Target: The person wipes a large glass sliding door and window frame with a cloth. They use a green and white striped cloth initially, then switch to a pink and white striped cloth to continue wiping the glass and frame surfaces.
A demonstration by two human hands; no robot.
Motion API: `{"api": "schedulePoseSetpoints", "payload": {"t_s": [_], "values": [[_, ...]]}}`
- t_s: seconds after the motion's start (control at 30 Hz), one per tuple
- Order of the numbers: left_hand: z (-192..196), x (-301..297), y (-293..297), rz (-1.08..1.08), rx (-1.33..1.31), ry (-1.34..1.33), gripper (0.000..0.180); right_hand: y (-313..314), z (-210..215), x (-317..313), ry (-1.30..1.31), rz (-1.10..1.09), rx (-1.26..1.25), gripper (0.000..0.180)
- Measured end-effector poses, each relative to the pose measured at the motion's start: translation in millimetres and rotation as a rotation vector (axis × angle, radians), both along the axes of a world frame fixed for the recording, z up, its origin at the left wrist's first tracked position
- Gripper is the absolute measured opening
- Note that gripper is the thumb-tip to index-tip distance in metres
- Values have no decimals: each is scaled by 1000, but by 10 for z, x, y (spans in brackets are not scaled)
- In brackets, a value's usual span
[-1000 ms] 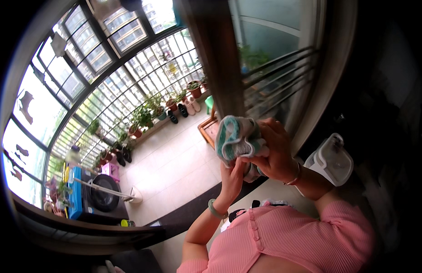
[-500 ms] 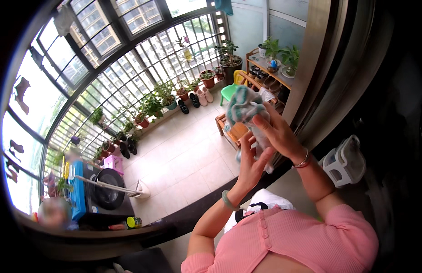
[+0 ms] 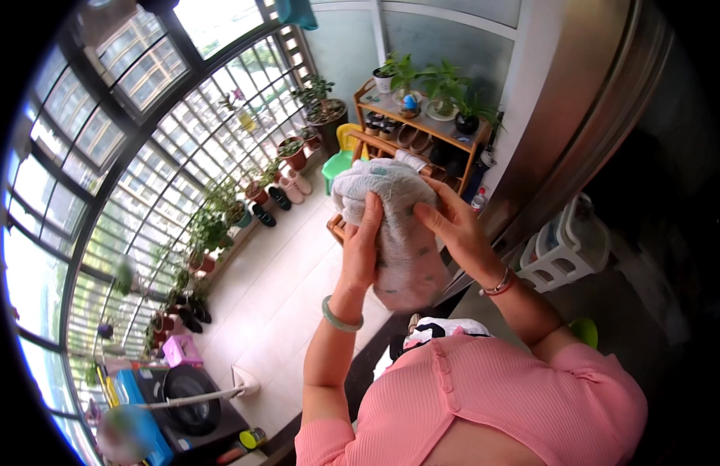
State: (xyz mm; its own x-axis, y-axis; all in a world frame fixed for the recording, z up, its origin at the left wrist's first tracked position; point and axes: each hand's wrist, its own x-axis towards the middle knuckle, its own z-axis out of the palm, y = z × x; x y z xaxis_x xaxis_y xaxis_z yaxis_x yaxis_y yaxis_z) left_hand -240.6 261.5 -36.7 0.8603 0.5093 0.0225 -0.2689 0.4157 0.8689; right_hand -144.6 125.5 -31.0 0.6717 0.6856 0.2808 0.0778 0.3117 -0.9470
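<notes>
Both hands hold a bunched, pale grey towel (image 3: 399, 241) in front of my chest. It has a fluffy rolled top with a teal patch, and its lower part hangs down, pinkish with dark spots. My left hand (image 3: 361, 247) grips its left side, thumb pressed on the front and fingers hidden behind. My right hand (image 3: 457, 229) pinches the right edge, thumb on the front. A green bangle (image 3: 342, 317) circles my left wrist.
A wooden shoe rack (image 3: 422, 128) with potted plants stands ahead, beside a green and yellow child's chair (image 3: 343, 163). Several potted plants and shoes line the barred window. A black pan (image 3: 193, 400) lies at left; a white plastic basket (image 3: 566, 248) stands right.
The towel has been turned and spread, now showing a paler face instead of teal stripes. My left hand has moved up and left onto its side. My view has shifted right.
</notes>
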Motion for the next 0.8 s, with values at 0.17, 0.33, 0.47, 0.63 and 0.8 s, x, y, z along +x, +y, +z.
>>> {"api": "schedulePoseSetpoints", "payload": {"t_s": [0.17,0.33,0.47,0.63,0.8], "values": [[69,376,392,-142,198,-91,40,66,52,45,24,-235,15,49],[329,879,449,-443,-416,-262,35,174,333,3,-196,-465,-4,55],[475,1282,380,-332,-169,-297,33,148,610,-45,-891,-654,-322,63],[584,1633,263,-208,238,-497,28,419,858,-88,-1269,-1105,-638,43],[260,2276,208,-466,627,-761,43,674,1321,-24,-1430,-1640,-945,35]]}}
